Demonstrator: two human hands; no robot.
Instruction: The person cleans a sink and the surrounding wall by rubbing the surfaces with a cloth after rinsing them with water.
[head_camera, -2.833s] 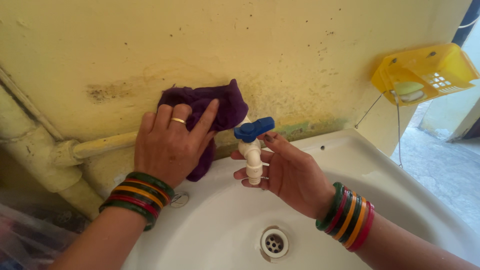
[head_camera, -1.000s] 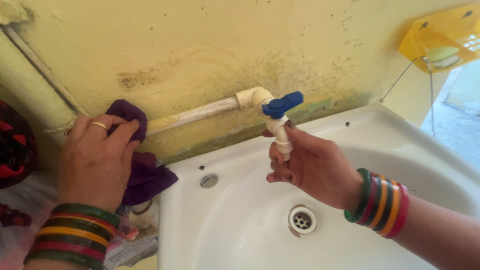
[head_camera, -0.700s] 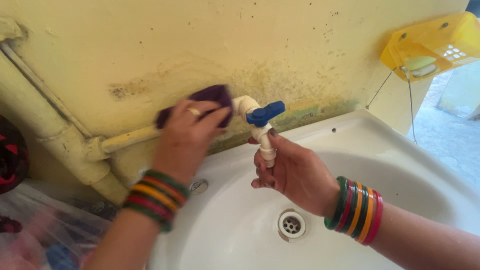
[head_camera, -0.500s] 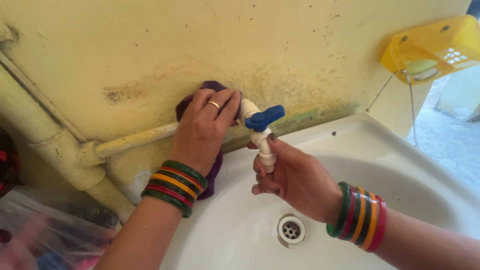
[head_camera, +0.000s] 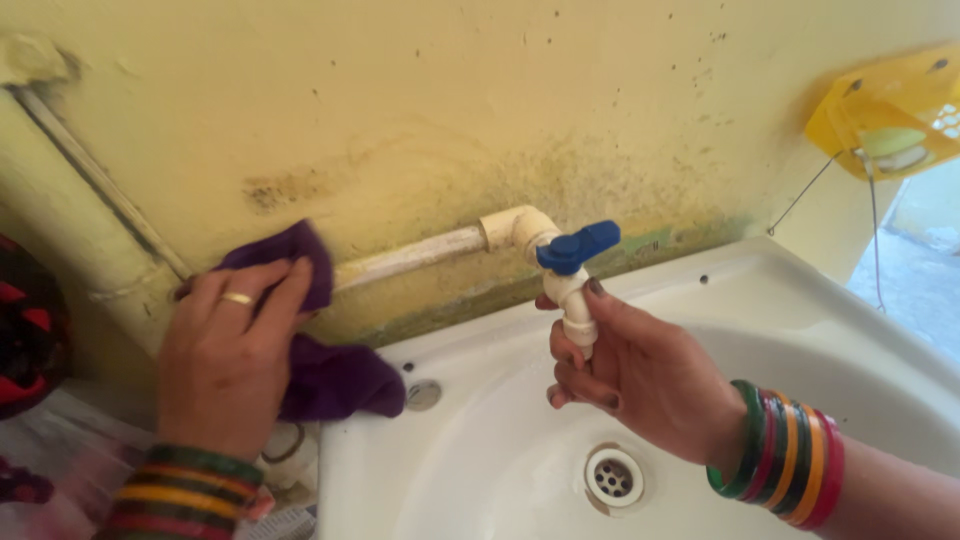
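Observation:
My left hand (head_camera: 225, 355) presses a purple cloth (head_camera: 330, 375) around the left end of a thin white pipe (head_camera: 410, 256) that runs along the stained yellow wall. The cloth hangs down over the sink's left rim. My right hand (head_camera: 640, 375) grips the white spout of the tap (head_camera: 572, 290), whose blue lever (head_camera: 578, 246) points right. Both wrists carry stacks of green, red and orange bangles, and a ring sits on my left hand.
A white sink (head_camera: 800, 330) with a metal drain (head_camera: 614, 477) lies below the tap. A thick pale pipe (head_camera: 70, 210) slants down the wall at left. A yellow soap holder (head_camera: 890, 115) hangs at upper right. Dark red fabric (head_camera: 25, 330) shows at the left edge.
My left hand has slid the cloth from beside the tap's elbow leftward along the pipe to its far end. My right hand still holds the spout.

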